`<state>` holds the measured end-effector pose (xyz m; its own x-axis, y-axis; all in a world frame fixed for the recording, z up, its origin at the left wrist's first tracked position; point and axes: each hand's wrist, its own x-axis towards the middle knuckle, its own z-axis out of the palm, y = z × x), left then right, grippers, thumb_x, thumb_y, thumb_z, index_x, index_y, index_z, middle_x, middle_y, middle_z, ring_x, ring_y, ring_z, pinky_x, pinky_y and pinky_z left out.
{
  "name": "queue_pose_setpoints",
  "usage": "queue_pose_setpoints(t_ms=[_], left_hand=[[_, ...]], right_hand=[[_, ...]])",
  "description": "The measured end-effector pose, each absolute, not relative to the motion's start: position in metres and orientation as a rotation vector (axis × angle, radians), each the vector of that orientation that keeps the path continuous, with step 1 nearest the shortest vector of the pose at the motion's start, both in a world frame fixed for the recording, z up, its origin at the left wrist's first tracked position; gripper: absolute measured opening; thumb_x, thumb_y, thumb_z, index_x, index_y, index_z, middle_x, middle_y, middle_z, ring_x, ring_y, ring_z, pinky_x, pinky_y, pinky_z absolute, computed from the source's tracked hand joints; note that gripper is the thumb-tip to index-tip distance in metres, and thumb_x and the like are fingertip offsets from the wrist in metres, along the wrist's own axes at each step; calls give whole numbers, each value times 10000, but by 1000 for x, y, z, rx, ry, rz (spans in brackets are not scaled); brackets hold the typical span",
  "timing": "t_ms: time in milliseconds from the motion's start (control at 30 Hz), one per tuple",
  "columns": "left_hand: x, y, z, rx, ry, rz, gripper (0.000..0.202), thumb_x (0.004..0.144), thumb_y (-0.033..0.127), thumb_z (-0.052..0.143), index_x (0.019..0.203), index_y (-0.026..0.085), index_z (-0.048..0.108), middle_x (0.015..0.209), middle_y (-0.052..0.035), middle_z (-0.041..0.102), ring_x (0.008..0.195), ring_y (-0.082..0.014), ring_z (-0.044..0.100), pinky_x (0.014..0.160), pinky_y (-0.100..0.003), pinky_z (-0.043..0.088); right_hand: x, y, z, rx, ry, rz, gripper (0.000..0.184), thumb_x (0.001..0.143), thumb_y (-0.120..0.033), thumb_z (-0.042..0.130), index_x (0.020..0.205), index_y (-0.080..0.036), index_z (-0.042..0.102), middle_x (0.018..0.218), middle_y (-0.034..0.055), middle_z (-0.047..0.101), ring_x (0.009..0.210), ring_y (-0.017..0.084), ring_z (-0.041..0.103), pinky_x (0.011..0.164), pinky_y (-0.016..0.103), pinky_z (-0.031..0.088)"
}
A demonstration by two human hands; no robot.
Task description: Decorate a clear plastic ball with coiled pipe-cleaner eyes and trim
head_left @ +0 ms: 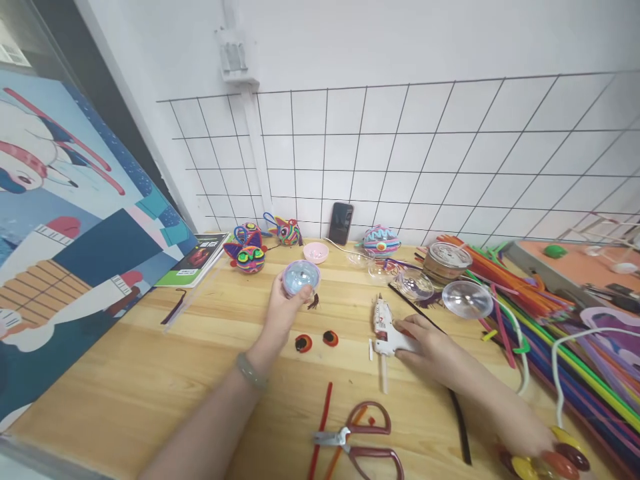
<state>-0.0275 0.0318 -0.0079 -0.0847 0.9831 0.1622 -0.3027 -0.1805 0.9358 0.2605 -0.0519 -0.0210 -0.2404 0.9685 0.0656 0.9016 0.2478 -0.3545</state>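
My left hand (286,305) holds up a clear plastic half-ball (301,275) with a pale purple rim, thumb across its near side. My right hand (425,341) is closed around the handle of a white hot glue gun (383,319), which lies on its side with its nozzle pointing away from me. A glue stick (384,375) sticks out of its back end. Between my hands, two small red and black coiled rounds (303,343) lie on the wooden table (210,387). Red-handled scissors (342,437) lie open nearer to me, over red and orange pipe cleaners.
Several colourful wrapped fish-like ornaments (250,259) sit at the back. A pink dish (316,252) and a phone (341,223) are beside them. Clear half-balls (467,299), a round tin (447,261) and bundled pipe cleaners (520,283) crowd the right. A painted board (100,233) leans at left.
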Motion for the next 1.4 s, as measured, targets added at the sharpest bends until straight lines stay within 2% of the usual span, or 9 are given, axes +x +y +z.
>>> queue_pose_setpoints(t_ms=[133, 267, 467, 600, 833, 1000, 1167, 1233, 1400], left_hand=[[-26, 33, -7, 1018, 934, 1555, 675, 572, 299, 792, 1159, 213, 470, 1225, -99, 554, 1093, -222, 554, 900, -343, 454], [-25, 32, -6, 988, 934, 1553, 690, 563, 274, 799, 1153, 209, 447, 1225, -105, 551, 1099, -217, 550, 937, -352, 425], [-24, 29, -6, 1041, 910, 1553, 657, 575, 260, 794, 1131, 205, 450, 1221, -104, 543, 1106, -216, 544, 947, -344, 410], [-23, 28, -4, 1061, 880, 1560, 676, 564, 245, 802, 1134, 197, 443, 1211, -106, 541, 1099, -215, 546, 953, -336, 400], [-22, 25, -3, 1044, 859, 1515, 717, 568, 241, 800, 1169, 196, 411, 1244, -121, 510, 1118, -226, 529, 948, -340, 405], [-18, 23, -6, 1057, 855, 1497, 703, 574, 239, 797, 1163, 200, 415, 1226, -108, 526, 1109, -217, 534, 960, -346, 400], [-15, 17, -5, 1041, 827, 1408, 687, 589, 304, 787, 1167, 206, 427, 1233, -118, 525, 1120, -253, 520, 889, -371, 456], [-12, 14, -4, 1025, 775, 1365, 695, 575, 322, 793, 1161, 205, 440, 1230, -125, 529, 1114, -267, 522, 857, -372, 473], [-5, 4, -1, 1025, 695, 1320, 733, 520, 302, 820, 1150, 193, 461, 1179, -102, 574, 1079, -242, 548, 912, -358, 433]], right_hand=[[251, -59, -3, -1772, -2252, 101, 313, 730, -238, 580, 1028, -182, 658, 1112, 154, 611, 1027, 310, 579, 873, 433, 456], [209, -58, 17, -1588, -2317, 158, 214, 855, -206, 471, 938, -182, 667, 973, 116, 665, 903, 233, 619, 826, 358, 462], [136, -35, 16, -1797, -2349, 366, 184, 830, -195, 503, 749, -155, 664, 797, 112, 680, 770, 224, 640, 689, 291, 430], [123, -22, 2, -1872, -2266, 440, 114, 754, -247, 588, 744, -146, 639, 814, 132, 676, 780, 248, 636, 632, 286, 399], [124, -23, -10, -1668, -2065, 744, 60, 713, -147, 575, 739, -157, 629, 707, 37, 674, 667, 167, 601, 575, 243, 387], [134, -25, 2, -1358, -1888, 994, 188, 786, -308, 586, 819, -148, 677, 733, 28, 707, 637, 143, 618, 597, 247, 475], [155, -25, 36, -1205, -1679, 986, 311, 801, -420, 578, 968, -185, 692, 838, 41, 726, 709, 154, 630, 696, 298, 513], [159, -26, 45, -1162, -1556, 982, 297, 766, -412, 630, 946, -184, 694, 791, 39, 723, 675, 153, 628, 652, 295, 524], [157, -27, 52, -1145, -1385, 1004, 253, 702, -375, 708, 845, -168, 682, 656, 15, 682, 532, 118, 576, 476, 232, 481]])
